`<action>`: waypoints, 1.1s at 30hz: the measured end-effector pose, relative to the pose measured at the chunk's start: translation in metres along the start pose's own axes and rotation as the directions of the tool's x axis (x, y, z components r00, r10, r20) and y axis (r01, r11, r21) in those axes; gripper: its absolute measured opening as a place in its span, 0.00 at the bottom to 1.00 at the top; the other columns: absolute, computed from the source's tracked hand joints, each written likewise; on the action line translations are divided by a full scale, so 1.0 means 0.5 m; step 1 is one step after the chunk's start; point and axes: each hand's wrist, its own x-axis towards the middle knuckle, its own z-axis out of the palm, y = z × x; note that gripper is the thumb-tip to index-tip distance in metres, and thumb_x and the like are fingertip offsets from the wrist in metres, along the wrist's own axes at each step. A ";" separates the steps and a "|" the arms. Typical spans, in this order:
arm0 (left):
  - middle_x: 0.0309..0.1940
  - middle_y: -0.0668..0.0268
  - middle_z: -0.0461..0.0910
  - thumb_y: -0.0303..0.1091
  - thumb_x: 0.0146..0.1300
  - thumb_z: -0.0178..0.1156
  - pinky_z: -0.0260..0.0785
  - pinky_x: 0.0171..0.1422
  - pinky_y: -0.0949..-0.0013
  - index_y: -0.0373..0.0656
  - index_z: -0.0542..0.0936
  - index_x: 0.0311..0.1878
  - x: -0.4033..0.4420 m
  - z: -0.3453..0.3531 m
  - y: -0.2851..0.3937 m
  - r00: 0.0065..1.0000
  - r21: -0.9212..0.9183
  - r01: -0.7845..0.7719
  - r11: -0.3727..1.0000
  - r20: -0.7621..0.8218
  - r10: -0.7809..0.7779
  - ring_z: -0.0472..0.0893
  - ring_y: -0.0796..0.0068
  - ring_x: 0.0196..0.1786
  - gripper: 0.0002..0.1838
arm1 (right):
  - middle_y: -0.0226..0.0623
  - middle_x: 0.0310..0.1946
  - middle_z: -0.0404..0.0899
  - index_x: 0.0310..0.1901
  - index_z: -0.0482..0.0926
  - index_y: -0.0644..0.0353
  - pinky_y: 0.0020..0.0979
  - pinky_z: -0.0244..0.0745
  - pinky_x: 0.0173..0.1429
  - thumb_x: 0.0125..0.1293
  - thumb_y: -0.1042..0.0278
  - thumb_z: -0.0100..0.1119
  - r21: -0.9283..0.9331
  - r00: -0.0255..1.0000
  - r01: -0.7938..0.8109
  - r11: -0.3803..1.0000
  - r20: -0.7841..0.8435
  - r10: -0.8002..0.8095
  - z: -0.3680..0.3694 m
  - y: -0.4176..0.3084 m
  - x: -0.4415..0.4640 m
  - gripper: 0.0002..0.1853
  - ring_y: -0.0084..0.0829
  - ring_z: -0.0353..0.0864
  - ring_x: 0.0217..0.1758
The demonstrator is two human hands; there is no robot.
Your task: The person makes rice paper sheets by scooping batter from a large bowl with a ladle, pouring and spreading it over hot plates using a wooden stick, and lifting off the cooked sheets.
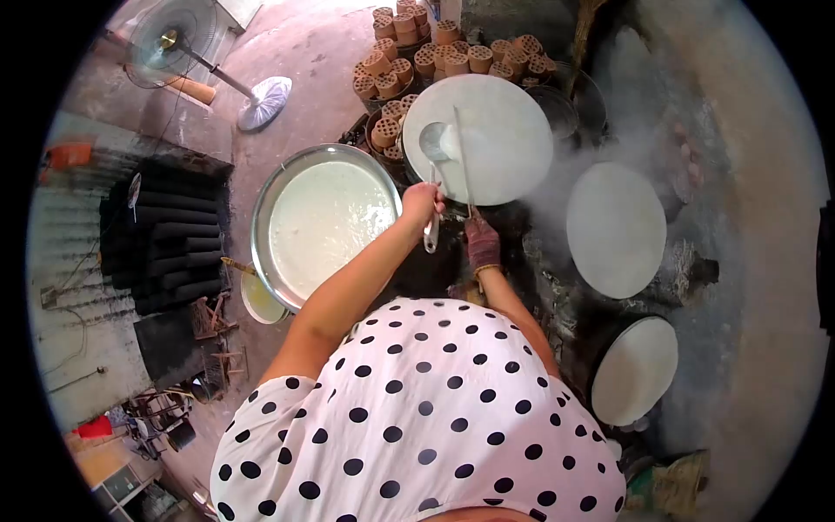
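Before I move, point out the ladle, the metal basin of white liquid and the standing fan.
Ladle (432, 143): head view, on its bowl.
Metal basin (259, 228): head view, on its left rim.
Standing fan (169, 39): head view, on the hub of its head.

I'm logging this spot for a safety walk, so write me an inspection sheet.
Surface: round white top, steam nearby.
Job's things: ladle and thin stick over the top; wide pan holding white liquid.
Clutter: perforated blocks piled beyond; black cylinders stacked left.
Hands: left hand grips ladle; gloved right hand grips stick.
Cables: apparent cord on left wall.
Surroundings: standing fan, far left.
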 end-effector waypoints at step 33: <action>0.20 0.69 0.71 0.31 0.65 0.48 0.59 0.17 0.74 0.40 0.76 0.39 0.043 -0.123 0.054 0.968 0.464 -0.179 0.868 -0.074 0.239 0.68 0.79 0.14 0.08 | 0.37 0.31 0.76 0.58 0.72 0.48 0.37 0.76 0.35 0.67 0.56 0.50 -0.258 0.958 -0.172 0.951 0.180 0.222 -0.229 -0.089 -0.047 0.19 0.39 0.81 0.35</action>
